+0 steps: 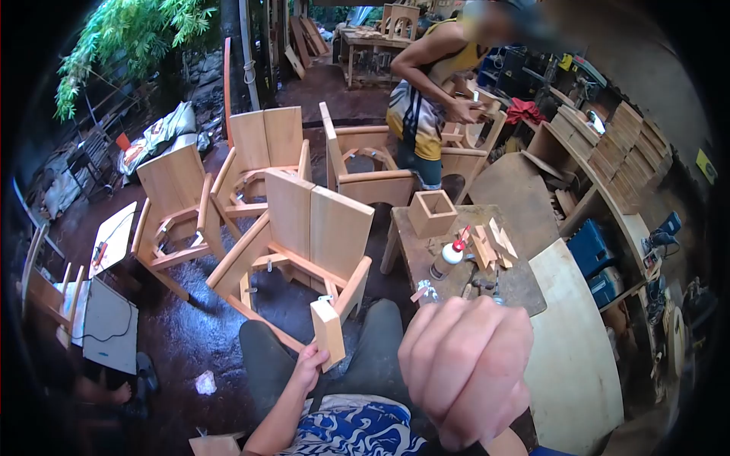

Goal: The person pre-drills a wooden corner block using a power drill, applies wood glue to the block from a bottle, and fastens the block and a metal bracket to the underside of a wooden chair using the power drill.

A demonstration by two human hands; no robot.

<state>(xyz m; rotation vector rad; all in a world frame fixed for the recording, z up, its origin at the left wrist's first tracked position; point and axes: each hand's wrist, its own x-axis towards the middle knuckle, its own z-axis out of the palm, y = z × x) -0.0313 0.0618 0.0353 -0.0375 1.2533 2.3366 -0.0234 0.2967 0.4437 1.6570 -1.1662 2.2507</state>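
My left hand [310, 366] is closed around the lower end of a short wooden block [328, 334], held upright over my lap. Just behind that block stands an unfinished wooden armchair [341, 228] with a two-board back, facing me. Close to the camera and large in view, my right hand [468, 365] is curled into a fist; whatever lies inside its fingers is hidden. Beyond the fist, a low worktable [487, 216] carries an open wooden box [433, 213], a glue bottle with a red cap [449, 258] and several wood offcuts [490, 245].
More wooden chairs [173, 190] stand to the left and behind. A person [437, 83] works on another chair at the back. To the right are a pale curved board [578, 342], shelving with stacked boards [623, 152] and blue cases [597, 258].
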